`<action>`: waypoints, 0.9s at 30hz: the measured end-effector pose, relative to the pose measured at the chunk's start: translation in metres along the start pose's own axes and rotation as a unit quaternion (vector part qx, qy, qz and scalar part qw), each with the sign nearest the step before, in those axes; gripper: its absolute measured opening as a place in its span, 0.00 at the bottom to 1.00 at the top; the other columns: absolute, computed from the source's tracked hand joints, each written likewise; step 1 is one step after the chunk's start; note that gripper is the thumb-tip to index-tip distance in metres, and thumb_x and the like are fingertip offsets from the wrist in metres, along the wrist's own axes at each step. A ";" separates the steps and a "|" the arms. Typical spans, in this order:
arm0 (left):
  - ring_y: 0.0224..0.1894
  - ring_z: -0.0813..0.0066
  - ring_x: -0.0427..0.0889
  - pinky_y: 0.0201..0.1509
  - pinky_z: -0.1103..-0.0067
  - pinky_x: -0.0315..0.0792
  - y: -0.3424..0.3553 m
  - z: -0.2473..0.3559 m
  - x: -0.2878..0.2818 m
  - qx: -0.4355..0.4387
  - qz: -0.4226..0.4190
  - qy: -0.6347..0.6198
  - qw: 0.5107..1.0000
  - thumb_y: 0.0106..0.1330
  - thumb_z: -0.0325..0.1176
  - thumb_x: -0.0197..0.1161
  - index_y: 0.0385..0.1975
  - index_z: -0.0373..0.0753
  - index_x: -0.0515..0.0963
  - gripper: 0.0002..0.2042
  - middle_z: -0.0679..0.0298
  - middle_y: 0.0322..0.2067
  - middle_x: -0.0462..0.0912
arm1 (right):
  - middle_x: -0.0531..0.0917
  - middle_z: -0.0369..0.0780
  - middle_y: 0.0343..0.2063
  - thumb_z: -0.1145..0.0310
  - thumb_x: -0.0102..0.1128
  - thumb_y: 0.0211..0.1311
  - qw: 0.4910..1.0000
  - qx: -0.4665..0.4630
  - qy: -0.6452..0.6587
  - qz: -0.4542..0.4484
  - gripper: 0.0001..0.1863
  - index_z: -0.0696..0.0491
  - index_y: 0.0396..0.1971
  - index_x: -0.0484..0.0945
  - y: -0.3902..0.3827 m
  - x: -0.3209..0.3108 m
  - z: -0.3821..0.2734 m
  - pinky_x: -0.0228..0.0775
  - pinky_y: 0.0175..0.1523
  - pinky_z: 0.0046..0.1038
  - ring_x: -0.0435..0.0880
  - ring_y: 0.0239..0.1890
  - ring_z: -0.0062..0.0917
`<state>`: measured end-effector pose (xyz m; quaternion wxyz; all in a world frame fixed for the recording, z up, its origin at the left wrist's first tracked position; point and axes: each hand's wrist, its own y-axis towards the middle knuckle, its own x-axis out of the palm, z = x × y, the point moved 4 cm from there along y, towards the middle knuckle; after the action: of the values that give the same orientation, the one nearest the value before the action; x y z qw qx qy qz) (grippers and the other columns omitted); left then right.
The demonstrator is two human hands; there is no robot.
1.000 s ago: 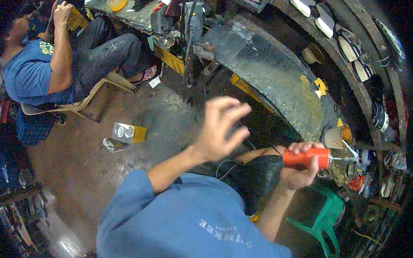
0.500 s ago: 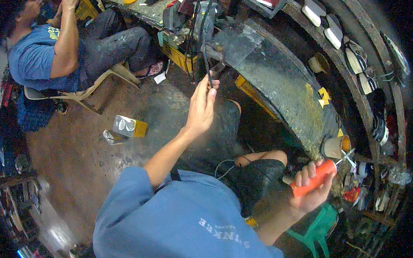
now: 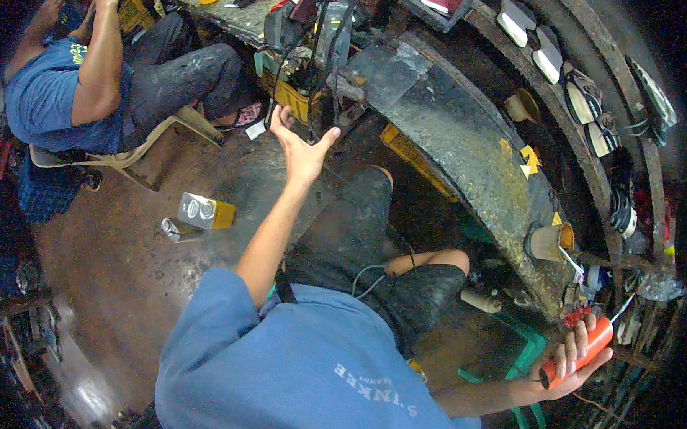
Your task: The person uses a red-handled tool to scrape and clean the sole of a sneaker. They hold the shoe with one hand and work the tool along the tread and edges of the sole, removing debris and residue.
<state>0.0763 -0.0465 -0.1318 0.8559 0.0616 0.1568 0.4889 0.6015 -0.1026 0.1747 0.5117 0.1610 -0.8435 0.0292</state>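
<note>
My left hand (image 3: 303, 153) is raised with thumb and fingers spread wide and holds nothing I can see. Black cables (image 3: 317, 56) hang from above, just beyond its fingertips. Out at the right, my right hand (image 3: 571, 362) wraps round an orange cylindrical tool handle (image 3: 589, 349). A thin pale shaft (image 3: 623, 309) sticks out of its far end, pointing up and to the right; the tool's exact kind cannot be made out.
A worn workbench (image 3: 455, 104) curves from ahead to the right, with a tan cup (image 3: 545, 242) on it. Shelves behind carry shoes (image 3: 582, 102). Yellow-sided tins (image 3: 207, 211) stand on the floor at left. A co-worker (image 3: 65, 99) sits at far left. A green chair (image 3: 527, 353) is at right.
My left hand has moved left, away from the cable it was touching, and its fingers have spread. My right hand has carried the orange-handled tool farther right and down.
</note>
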 end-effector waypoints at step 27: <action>0.62 0.61 0.82 0.67 0.68 0.76 -0.116 0.178 0.035 0.125 -0.368 -0.111 0.915 0.78 0.34 0.68 0.60 0.38 0.84 0.15 0.51 0.60 0.82 | 0.88 0.39 0.40 0.57 0.84 0.63 0.724 0.020 -0.674 0.147 0.30 0.54 0.57 0.78 0.036 -0.061 0.182 0.81 0.51 0.33 0.86 0.40 0.26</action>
<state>0.2460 -0.0674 -0.0012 0.9725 0.1596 0.1323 0.1062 0.4610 -0.0926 0.0390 -0.2056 0.0227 -0.9784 0.0042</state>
